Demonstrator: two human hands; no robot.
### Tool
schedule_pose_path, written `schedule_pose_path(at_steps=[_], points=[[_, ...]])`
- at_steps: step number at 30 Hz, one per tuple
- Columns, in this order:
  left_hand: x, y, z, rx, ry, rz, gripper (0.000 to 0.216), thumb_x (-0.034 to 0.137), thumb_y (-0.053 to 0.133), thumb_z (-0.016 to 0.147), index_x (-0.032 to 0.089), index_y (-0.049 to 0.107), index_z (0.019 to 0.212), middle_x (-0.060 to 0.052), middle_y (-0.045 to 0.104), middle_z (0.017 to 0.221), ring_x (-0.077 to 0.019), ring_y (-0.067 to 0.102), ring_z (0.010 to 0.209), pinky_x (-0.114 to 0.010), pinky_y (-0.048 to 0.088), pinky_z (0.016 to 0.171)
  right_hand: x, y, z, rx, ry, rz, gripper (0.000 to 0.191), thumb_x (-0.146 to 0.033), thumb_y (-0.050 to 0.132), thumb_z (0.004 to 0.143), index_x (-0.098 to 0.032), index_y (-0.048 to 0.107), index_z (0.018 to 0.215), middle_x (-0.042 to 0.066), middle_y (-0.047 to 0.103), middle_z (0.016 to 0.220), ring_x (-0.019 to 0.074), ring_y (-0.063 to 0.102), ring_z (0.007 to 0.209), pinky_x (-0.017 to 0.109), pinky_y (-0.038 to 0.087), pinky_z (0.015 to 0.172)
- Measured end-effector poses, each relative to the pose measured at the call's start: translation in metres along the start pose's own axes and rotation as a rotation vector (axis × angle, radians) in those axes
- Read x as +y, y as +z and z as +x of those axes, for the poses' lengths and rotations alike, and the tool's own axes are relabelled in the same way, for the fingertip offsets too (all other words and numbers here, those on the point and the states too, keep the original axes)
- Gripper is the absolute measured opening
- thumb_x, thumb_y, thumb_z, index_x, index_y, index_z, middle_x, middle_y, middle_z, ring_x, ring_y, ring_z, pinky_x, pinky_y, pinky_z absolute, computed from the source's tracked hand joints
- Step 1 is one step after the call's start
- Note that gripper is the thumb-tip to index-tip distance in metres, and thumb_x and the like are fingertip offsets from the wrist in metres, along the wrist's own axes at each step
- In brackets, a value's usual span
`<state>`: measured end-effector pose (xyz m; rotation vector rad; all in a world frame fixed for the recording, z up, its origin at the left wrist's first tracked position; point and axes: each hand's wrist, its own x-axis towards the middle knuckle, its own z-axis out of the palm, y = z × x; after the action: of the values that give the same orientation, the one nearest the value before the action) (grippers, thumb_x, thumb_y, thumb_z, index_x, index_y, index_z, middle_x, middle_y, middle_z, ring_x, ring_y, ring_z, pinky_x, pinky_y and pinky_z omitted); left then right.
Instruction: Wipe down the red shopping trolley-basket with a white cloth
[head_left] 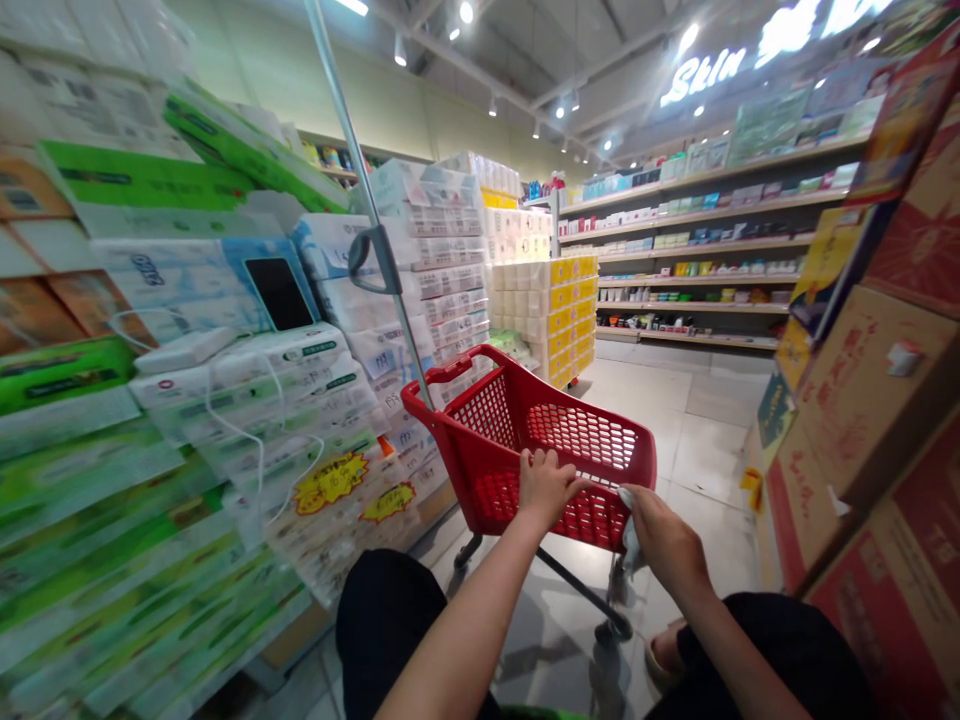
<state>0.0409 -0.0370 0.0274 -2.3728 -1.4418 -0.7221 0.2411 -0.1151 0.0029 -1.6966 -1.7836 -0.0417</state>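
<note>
A small red shopping cart point(517, 490) with perforated basket walls stands in front of me, side-on. My left hand point(547, 488) is closed over the upper rim of its near side, fingers hooked inward. Just to the right, my right hand point(664, 530) pinches a crumpled whitish cloth point(632, 540) at the cart's right end. The cloth touches the rim there and hangs down outside the basket; part of it is hidden by my fingers. A tall metal pole with a grey grip point(375, 262) rises by the cart's handle point(454, 368).
Stacked tissue packs point(247, 420) line the left, carrying a phone point(279, 293), a white box point(187, 350) and cables. Cardboard cartons point(874, 390) rise close on the right. Farther back are yellow-and-white packs point(570, 310) and stocked shelves point(697, 245). Tiled floor point(675, 430) runs between.
</note>
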Motion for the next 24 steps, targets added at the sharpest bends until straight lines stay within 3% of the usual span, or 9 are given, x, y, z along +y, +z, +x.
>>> schedule_pose_path(at_steps=[4, 10, 16, 20, 24], points=[[0.007, 0.001, 0.004, -0.019, -0.026, 0.03, 0.044, 0.062, 0.041, 0.093, 0.028, 0.069, 0.09, -0.006, 0.058, 0.099, -0.0252, 0.046, 0.099, -0.052, 0.03, 0.1, -0.016, 0.004, 0.009, -0.052, 0.025, -0.093, 0.038, -0.033, 0.028, 0.1, -0.027, 0.053, 0.128, 0.004, 0.062, 0.129, 0.0178, 0.069, 0.09, 0.029, 0.054, 0.065], [0.011, 0.001, 0.002, -0.035, -0.051, 0.059, 0.04, 0.054, 0.037, 0.097, 0.026, 0.066, 0.099, -0.007, 0.058, 0.104, -0.0238, 0.047, 0.099, -0.049, 0.031, 0.099, -0.043, 0.023, 0.021, -0.041, -0.047, -0.056, 0.047, -0.029, 0.029, 0.099, -0.028, 0.039, 0.144, 0.004, 0.047, 0.147, 0.0196, 0.055, 0.123, 0.029, 0.058, 0.074], [0.011, -0.001, -0.002, -0.055, -0.004, 0.061, 0.041, 0.055, 0.034, 0.097, 0.025, 0.062, 0.103, -0.006, 0.057, 0.107, -0.0238, 0.047, 0.098, -0.046, 0.034, 0.094, -0.002, 0.023, 0.01, -0.029, -0.015, 0.03, 0.048, -0.039, 0.033, 0.098, -0.043, 0.037, 0.145, 0.0, 0.024, 0.158, 0.0178, 0.062, 0.109, 0.027, 0.057, 0.07], [0.015, 0.001, -0.001, -0.069, -0.018, 0.065, 0.042, 0.055, 0.034, 0.097, 0.025, 0.061, 0.105, -0.007, 0.056, 0.108, -0.0249, 0.046, 0.1, -0.046, 0.034, 0.093, 0.027, 0.023, 0.007, 0.048, 0.014, -0.031, 0.047, -0.041, 0.034, 0.098, -0.044, 0.039, 0.145, 0.002, 0.037, 0.148, 0.0188, 0.062, 0.103, 0.033, 0.056, 0.08], [0.016, 0.003, 0.0, -0.083, -0.017, 0.069, 0.042, 0.056, 0.034, 0.097, 0.025, 0.06, 0.107, -0.007, 0.056, 0.11, -0.0251, 0.046, 0.1, -0.047, 0.034, 0.094, 0.041, 0.021, 0.013, 0.149, -0.052, -0.179, 0.044, -0.039, 0.038, 0.096, -0.044, 0.048, 0.139, 0.001, 0.056, 0.13, 0.0269, 0.053, 0.116, 0.047, 0.047, 0.099]])
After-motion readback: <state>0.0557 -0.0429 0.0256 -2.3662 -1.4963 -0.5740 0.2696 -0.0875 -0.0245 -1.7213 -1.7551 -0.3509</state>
